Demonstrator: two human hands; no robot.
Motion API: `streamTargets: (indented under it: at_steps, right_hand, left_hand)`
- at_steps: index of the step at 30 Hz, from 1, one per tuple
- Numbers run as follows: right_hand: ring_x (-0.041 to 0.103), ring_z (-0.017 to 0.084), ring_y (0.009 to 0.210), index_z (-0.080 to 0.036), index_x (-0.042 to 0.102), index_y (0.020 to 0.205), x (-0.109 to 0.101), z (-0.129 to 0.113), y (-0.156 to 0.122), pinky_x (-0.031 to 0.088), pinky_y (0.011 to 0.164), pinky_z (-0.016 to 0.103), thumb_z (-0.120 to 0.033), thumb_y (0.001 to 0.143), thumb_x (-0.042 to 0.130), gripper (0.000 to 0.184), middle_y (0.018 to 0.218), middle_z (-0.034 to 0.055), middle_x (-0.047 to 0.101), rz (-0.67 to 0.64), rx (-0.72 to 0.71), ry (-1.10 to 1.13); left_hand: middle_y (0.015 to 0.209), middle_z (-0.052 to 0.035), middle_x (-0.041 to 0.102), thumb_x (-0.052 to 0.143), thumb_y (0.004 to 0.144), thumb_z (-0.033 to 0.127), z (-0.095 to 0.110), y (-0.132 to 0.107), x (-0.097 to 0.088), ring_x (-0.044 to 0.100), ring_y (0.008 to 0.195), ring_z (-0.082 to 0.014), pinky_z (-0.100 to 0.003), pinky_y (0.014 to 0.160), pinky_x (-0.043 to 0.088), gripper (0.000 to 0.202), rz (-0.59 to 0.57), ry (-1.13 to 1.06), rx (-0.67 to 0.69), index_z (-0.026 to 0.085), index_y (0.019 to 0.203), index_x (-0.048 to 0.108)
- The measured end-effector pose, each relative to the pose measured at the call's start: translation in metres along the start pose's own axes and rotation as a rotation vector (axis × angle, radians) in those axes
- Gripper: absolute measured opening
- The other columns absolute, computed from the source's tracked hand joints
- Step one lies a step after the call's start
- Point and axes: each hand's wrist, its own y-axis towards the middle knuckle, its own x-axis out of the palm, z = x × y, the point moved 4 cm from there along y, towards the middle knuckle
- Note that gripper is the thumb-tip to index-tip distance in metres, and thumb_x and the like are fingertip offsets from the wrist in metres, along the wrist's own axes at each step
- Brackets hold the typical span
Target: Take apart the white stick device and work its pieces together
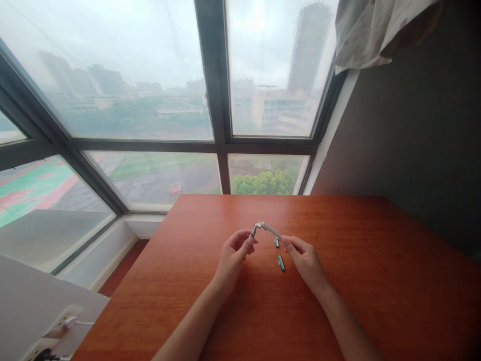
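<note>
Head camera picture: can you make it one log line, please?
left hand: holds shiny piece; right hand: holds pale stick; ends: meet or nearly meet; table: two small dark-green pieces near right hand

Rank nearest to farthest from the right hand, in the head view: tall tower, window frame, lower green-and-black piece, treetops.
1. Lower green-and-black piece: left of the right hand.
2. Window frame: beyond the table.
3. Treetops: outside, low.
4. Tall tower: hazy distance.

a slim straight rod (272, 231) is showing pale grey, small oblong blocks (281, 262) teal and black, the wooden counter (169, 301) streaky reddish-brown.
</note>
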Motion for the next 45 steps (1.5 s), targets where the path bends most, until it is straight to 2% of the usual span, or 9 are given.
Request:
streamTargets:
  at_steps: [6,10,18,26,33,39,45]
  right_hand:
    - [0.057,0.019,0.072,-0.015,0.073,0.095,0.0014,-0.0053,-0.001,0.044,0.062,0.026,-0.052,0.085,0.049,0.045,0.076,0.0048,0.065,-0.033,-0.019,0.019]
    - [0.056,0.018,0.069,-0.015,0.074,0.092,-0.0003,-0.0054,-0.0011,0.043,0.06,0.025,-0.053,0.084,0.05,0.046,0.071,0.0039,0.063,0.001,-0.016,0.006]
    - [0.054,0.017,0.068,-0.015,0.073,0.094,0.0016,-0.006,-0.0016,0.042,0.061,0.025,-0.051,0.086,0.049,0.044,0.071,0.0031,0.062,-0.042,-0.033,0.007]
    - [0.056,0.017,0.069,-0.017,0.073,0.095,-0.0016,-0.0084,-0.0018,0.045,0.063,0.025,-0.054,0.085,0.048,0.047,0.071,0.0026,0.061,-0.003,-0.011,0.066]
    - [0.054,0.017,0.065,-0.017,0.073,0.089,-0.0019,-0.0044,-0.0006,0.043,0.059,0.025,-0.055,0.084,0.048,0.046,0.068,0.002,0.06,0.046,-0.049,-0.04]
    - [0.052,0.016,0.062,-0.016,0.073,0.088,-0.0009,-0.0066,-0.0005,0.041,0.056,0.024,-0.052,0.086,0.048,0.045,0.064,0.0011,0.056,0.008,-0.062,-0.042]
    - [0.054,0.017,0.067,-0.016,0.073,0.091,-0.0002,-0.0072,-0.0012,0.043,0.059,0.025,-0.051,0.085,0.049,0.043,0.071,0.0028,0.061,0.0,-0.061,-0.026]
  left_hand:
    - [0.078,-0.0059,0.066,0.069,0.074,0.038,0.0005,0.0004,-0.0004,0.051,0.061,-0.0127,-0.023,0.056,0.039,0.032,0.021,0.012,-0.01,0.015,0.096,0.063]
    - [0.079,-0.006,0.066,0.068,0.075,0.037,0.0001,0.0005,-0.0001,0.051,0.062,-0.0122,-0.023,0.056,0.039,0.03,0.003,0.004,-0.008,0.015,0.096,0.062]
    - [0.078,-0.0053,0.066,0.068,0.075,0.036,0.0001,0.0005,-0.0001,0.051,0.062,-0.0121,-0.023,0.056,0.039,0.029,-0.003,0.009,-0.004,0.016,0.095,0.062]
    - [0.078,-0.0056,0.066,0.07,0.073,0.038,0.002,0.0001,0.001,0.051,0.061,-0.0127,-0.024,0.057,0.04,0.032,0.026,0.0,-0.012,0.015,0.094,0.062]
    - [0.078,-0.0059,0.066,0.069,0.073,0.038,0.0015,0.0,0.0008,0.052,0.061,-0.0127,-0.023,0.055,0.039,0.033,0.004,0.006,-0.003,0.016,0.096,0.062]
    - [0.078,-0.0057,0.066,0.069,0.074,0.038,0.0013,0.0,0.0008,0.051,0.061,-0.0124,-0.023,0.055,0.039,0.032,-0.001,0.01,-0.011,0.016,0.096,0.062]
    - [0.079,-0.0061,0.065,0.068,0.074,0.039,0.0011,0.0004,0.0009,0.051,0.061,-0.0125,-0.023,0.056,0.039,0.032,-0.016,0.006,-0.007,0.016,0.095,0.062]
